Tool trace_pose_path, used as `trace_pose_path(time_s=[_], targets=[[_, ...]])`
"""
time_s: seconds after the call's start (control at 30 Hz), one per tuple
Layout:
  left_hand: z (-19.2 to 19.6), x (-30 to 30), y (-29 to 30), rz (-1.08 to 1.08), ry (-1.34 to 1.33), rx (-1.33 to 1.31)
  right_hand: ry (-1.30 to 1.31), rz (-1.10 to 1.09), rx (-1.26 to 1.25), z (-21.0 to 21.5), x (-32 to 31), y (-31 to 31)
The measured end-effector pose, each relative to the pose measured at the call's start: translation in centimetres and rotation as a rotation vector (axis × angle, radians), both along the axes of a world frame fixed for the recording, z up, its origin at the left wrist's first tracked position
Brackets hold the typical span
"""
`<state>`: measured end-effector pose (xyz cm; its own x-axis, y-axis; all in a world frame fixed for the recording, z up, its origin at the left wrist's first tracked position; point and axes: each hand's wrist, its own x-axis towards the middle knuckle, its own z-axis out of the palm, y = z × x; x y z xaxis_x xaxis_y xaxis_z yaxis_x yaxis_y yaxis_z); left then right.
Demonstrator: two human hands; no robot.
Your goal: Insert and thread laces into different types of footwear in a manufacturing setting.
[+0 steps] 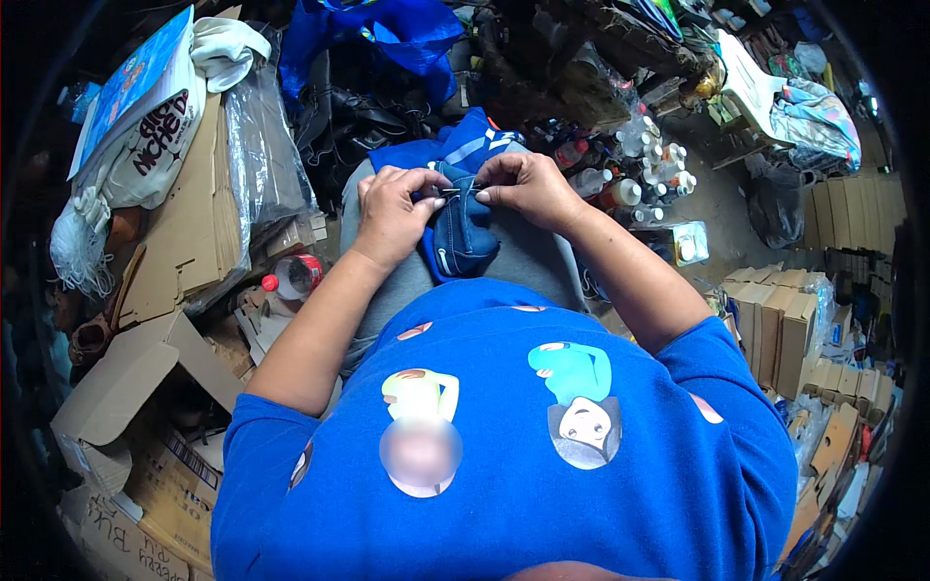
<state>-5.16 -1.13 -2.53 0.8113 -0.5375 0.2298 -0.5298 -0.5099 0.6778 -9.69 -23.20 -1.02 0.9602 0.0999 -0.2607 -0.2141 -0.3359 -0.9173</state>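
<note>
In my lap is a dark blue denim piece (465, 240) with pale stitching; its full shape is hard to make out. My left hand (395, 211) is closed in a pinch at its upper left edge. My right hand (531, 188) pinches its upper right edge between thumb and fingers. A small, thin dark thing (450, 192) shows between the two sets of fingertips, too small to name. Beneath and beyond the denim, a bright blue cloth (441, 145) with white marks lies over my grey-clad legs (547, 254).
Flattened cardboard (189, 232) and an open cardboard box (126, 387) stand at the left, near a red-capped bottle (294, 277). Several bottles (644, 169) crowd the floor at the right, with stacked boxes (775, 315) nearer. A blue bag (407, 39) lies ahead.
</note>
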Motion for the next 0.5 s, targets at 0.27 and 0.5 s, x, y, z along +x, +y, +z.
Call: trace_pose_path(time_s=[0.27, 0.5], targets=[[-0.1, 0.2, -0.7, 0.023, 0.040, -0.028, 0.075, -0.021, 0.157, -0.2, 0.3, 0.6], [1.2, 1.0, -0.1, -0.036, -0.131, -0.065, -0.388, 0.054, -0.388, 0.3, 0.3, 0.0]])
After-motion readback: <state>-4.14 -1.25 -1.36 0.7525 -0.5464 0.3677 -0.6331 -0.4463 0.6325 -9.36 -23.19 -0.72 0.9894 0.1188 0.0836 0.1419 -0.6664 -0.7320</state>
